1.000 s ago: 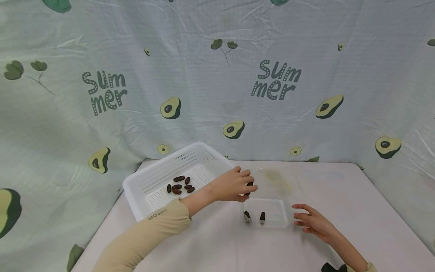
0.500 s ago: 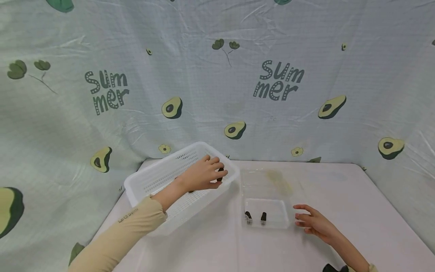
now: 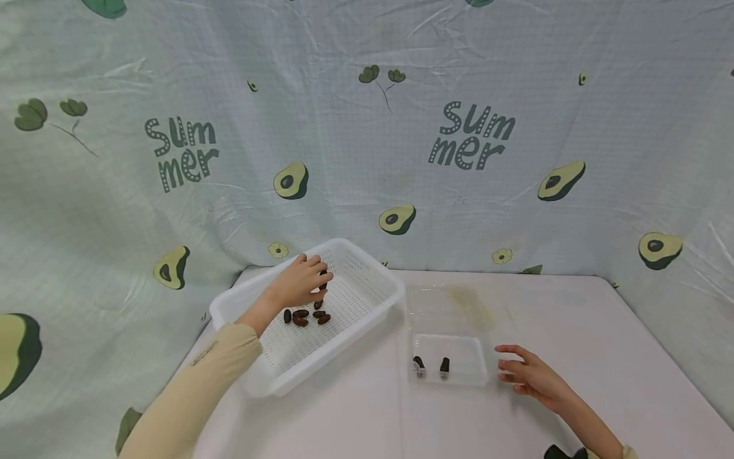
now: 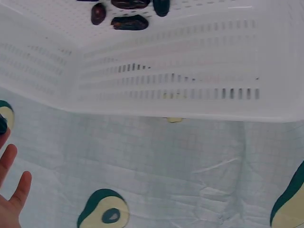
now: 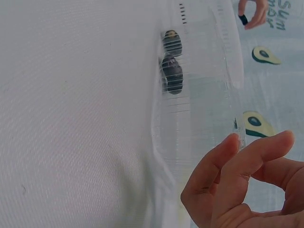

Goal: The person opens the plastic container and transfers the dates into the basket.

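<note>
My left hand [image 3: 298, 282] is over the white perforated basket [image 3: 352, 306], pinching a dark date [image 3: 323, 278] between thumb and fingers. Several brown dates [image 3: 301, 313] lie on the basket floor below it. In the left wrist view, part of the left hand [image 4: 10, 202] shows at the left edge, with a bit of the dark date [image 4: 3, 125] at the fingertips. To the right, a clear plastic box [image 3: 467, 362] holds two dark dates [image 3: 445, 366] along its near side. My right hand [image 3: 534, 380] is beside the box's right edge, fingers loosely bent, holding nothing.
The box's clear lid [image 3: 430, 303] lies folded back behind it on the white table [image 3: 573, 331]. A printed avocado curtain [image 3: 344, 127] hangs behind the table. A black strap [image 3: 564, 452] is on the right wrist.
From over the clear box, my left hand has moved left with the date, across the basket's rim and over its inside. My right hand has stayed in place.
</note>
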Tool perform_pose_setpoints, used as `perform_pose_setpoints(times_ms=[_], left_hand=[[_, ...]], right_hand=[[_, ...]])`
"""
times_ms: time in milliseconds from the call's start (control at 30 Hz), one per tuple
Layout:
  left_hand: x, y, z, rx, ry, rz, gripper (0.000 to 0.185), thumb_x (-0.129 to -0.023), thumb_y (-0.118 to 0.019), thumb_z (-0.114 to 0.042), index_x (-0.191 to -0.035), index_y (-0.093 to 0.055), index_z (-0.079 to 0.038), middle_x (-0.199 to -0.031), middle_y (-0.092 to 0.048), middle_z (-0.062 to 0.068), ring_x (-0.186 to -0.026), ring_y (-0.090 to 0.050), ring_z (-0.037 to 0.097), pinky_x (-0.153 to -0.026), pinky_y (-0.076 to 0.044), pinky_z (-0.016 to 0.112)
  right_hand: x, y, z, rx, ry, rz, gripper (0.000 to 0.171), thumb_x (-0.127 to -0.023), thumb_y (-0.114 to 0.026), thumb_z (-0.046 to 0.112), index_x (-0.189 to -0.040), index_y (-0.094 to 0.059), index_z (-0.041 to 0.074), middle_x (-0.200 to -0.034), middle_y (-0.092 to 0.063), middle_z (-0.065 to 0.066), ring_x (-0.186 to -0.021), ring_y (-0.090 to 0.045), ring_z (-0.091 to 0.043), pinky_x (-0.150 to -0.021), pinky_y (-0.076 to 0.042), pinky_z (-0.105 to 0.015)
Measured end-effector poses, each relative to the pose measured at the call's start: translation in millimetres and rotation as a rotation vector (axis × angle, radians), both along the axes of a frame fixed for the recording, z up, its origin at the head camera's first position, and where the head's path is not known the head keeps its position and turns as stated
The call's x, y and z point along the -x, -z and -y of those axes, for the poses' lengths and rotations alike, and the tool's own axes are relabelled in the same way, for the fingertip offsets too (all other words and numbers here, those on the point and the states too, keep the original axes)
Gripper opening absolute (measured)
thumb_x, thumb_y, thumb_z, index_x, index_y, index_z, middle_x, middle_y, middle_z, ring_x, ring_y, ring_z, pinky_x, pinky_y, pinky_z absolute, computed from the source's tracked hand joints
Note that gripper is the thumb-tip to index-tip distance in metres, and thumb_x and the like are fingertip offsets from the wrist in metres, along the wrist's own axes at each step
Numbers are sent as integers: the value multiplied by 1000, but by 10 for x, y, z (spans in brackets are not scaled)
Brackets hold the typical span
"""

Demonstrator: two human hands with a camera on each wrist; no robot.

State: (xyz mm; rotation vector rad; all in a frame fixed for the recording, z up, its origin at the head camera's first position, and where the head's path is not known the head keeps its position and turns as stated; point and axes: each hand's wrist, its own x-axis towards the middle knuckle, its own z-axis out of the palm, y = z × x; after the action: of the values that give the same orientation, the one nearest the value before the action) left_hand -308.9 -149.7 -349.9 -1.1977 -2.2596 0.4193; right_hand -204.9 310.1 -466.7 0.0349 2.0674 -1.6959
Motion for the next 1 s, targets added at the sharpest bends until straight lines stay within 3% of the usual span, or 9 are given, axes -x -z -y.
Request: perform_pose_setpoints(times_ms=[233,433,767,1000], left_hand=[[163,165,251,27,-144,52,15,-79,-63,-26,-85,-58,-13,-81,-56,4,-77,-49,22,-68,-39,40],[234,230,348,28,-247,101,17,-78,-65,-26,-88,-61,-13,-82,-58,6,-81,-50,25,-73,-41,44],[268,290,380,94,-302,86,17,-79,-64,-30,-86,-59,-15,-78,-56,5,-76,-49,23,-71,-41,43],[310,338,417,113,-347,138,22,-80,-63,-32,-92,-60,-14,-85,-59,7,-85,-52,25,-78,-41,47]], right_hand=[[2,18,0,-5,6,-4,55,-91,-47,28,-134,-26,1,-114,-47,-10,-86,-60,-5,-59,-44,-20],[6,34,-6,-5,12,1,57,-91,-47,28,-135,-25,0,-113,-47,-9,-86,-60,-5,-58,-44,-20],[14,23,-6,-2,6,-2,56,-92,-47,29,-135,-25,0,-115,-47,-11,-86,-60,-5,-58,-44,-20],[13,14,-7,0,4,-10,57,-92,-46,28,-135,-24,0,-115,-47,-11,-85,-60,-4,-59,-44,-20]])
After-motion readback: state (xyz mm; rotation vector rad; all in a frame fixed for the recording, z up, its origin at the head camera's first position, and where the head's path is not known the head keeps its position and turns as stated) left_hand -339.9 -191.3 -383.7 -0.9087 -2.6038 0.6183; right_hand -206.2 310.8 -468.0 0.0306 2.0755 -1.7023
